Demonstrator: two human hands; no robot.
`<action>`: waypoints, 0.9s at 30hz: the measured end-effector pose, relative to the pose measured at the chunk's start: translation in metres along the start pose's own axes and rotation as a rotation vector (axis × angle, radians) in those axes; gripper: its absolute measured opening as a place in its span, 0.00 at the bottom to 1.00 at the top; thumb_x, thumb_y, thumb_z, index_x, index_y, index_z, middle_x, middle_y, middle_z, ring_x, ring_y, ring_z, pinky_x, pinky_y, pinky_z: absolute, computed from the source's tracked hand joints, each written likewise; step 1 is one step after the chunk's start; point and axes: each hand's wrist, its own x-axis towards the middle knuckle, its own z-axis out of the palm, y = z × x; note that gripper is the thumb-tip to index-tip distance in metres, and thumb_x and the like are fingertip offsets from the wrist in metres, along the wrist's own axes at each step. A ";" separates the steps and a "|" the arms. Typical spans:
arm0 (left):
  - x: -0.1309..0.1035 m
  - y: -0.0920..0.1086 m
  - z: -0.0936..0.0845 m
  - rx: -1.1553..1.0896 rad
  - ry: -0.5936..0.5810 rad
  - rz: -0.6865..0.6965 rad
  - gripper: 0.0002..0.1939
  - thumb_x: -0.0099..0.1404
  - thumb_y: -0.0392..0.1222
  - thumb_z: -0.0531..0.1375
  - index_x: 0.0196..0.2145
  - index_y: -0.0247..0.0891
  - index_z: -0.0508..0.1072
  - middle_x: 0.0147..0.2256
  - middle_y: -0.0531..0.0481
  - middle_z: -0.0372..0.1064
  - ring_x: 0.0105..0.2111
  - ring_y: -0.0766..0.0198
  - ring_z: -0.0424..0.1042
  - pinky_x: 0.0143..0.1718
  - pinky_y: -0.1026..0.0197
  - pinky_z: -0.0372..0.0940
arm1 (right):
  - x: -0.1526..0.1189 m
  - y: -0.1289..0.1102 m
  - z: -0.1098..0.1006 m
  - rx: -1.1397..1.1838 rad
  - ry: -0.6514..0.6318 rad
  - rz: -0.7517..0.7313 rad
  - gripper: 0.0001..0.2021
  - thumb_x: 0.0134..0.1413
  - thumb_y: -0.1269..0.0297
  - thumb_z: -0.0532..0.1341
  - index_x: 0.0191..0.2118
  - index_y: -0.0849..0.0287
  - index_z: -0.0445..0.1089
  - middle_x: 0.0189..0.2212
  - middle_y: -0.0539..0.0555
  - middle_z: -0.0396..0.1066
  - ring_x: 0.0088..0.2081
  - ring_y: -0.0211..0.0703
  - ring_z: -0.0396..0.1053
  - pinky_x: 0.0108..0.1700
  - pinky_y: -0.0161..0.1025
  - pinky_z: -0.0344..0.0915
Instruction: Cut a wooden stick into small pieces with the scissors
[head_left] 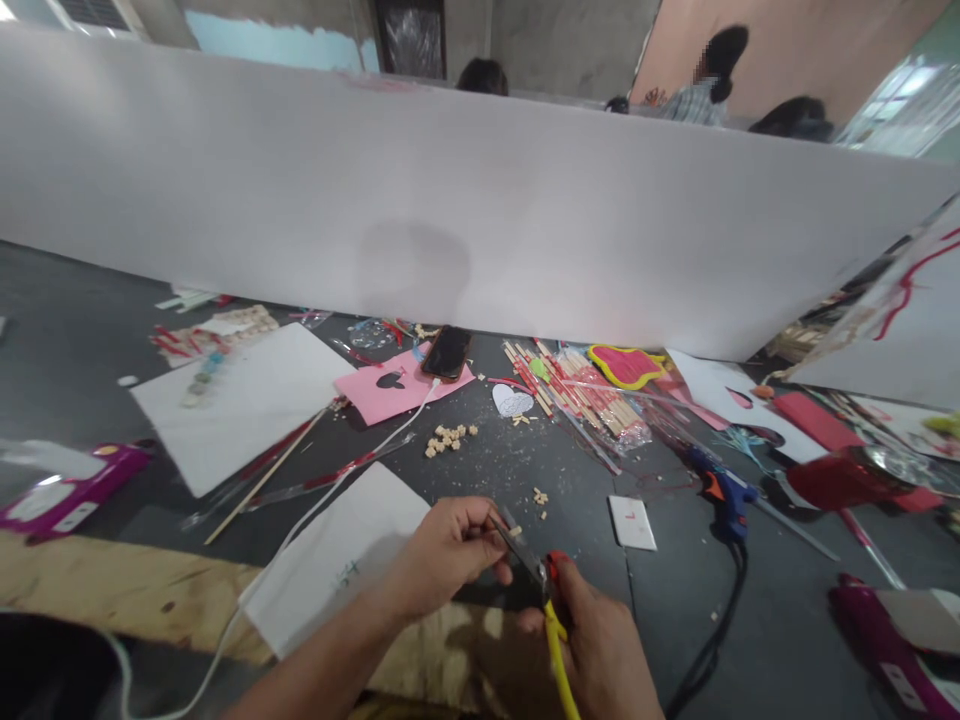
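In my right hand [604, 640] is a pair of shears [556, 645] with yellow handles and a red part near the pivot. The metal blades point up and left, toward the fingers of my left hand [454, 555]. Those fingers are closed in a pinch close to the blades, on what looks like a thin wooden stick, mostly hidden. A small pale wooden piece [515, 531] shows at the blades. Beyond lie a few cut wooden bits [540, 497] and a larger pile of small wooden pieces [448, 440].
A white sheet [341, 540] lies under my left forearm. Behind are a phone [447, 353] with a white cable, pink paper [382, 385] and bundled wooden sticks [600, 400]. A blue glue gun [724, 490] sits right. A white partition [300, 180] stands across the back; people are beyond it.
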 end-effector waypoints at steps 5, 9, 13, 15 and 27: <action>0.004 0.000 -0.001 -0.202 -0.145 -0.147 0.07 0.52 0.40 0.59 0.27 0.34 0.65 0.17 0.53 0.68 0.11 0.78 0.40 0.13 0.69 0.36 | 0.000 0.001 -0.004 -0.001 0.084 -0.077 0.17 0.53 0.52 0.52 0.42 0.60 0.62 0.24 0.53 0.71 0.24 0.42 0.69 0.25 0.34 0.59; 0.003 0.005 0.005 0.085 0.036 -0.021 0.10 0.58 0.45 0.55 0.28 0.35 0.67 0.20 0.53 0.68 0.13 0.74 0.53 0.16 0.69 0.47 | 0.002 0.003 -0.007 0.008 0.101 -0.053 0.21 0.54 0.48 0.50 0.43 0.61 0.63 0.22 0.53 0.72 0.22 0.44 0.70 0.23 0.34 0.59; -0.001 0.002 0.010 0.577 0.265 0.190 0.07 0.60 0.41 0.53 0.32 0.39 0.71 0.27 0.51 0.72 0.28 0.63 0.68 0.28 0.65 0.57 | 0.005 0.002 -0.007 0.077 0.080 0.037 0.25 0.54 0.45 0.49 0.46 0.61 0.63 0.21 0.53 0.72 0.23 0.44 0.71 0.22 0.33 0.59; -0.003 -0.001 0.011 0.706 0.287 0.223 0.09 0.61 0.40 0.51 0.33 0.41 0.71 0.29 0.51 0.73 0.30 0.61 0.70 0.30 0.64 0.56 | 0.006 0.000 -0.009 0.098 0.056 0.063 0.26 0.53 0.43 0.49 0.45 0.61 0.64 0.20 0.53 0.72 0.22 0.44 0.71 0.22 0.33 0.59; 0.000 0.004 -0.004 0.140 -0.035 -0.020 0.11 0.58 0.46 0.54 0.26 0.35 0.67 0.20 0.52 0.70 0.14 0.72 0.50 0.17 0.69 0.44 | 0.001 0.002 -0.015 0.074 -0.017 0.052 0.23 0.52 0.45 0.49 0.43 0.59 0.65 0.19 0.51 0.71 0.20 0.43 0.69 0.22 0.33 0.57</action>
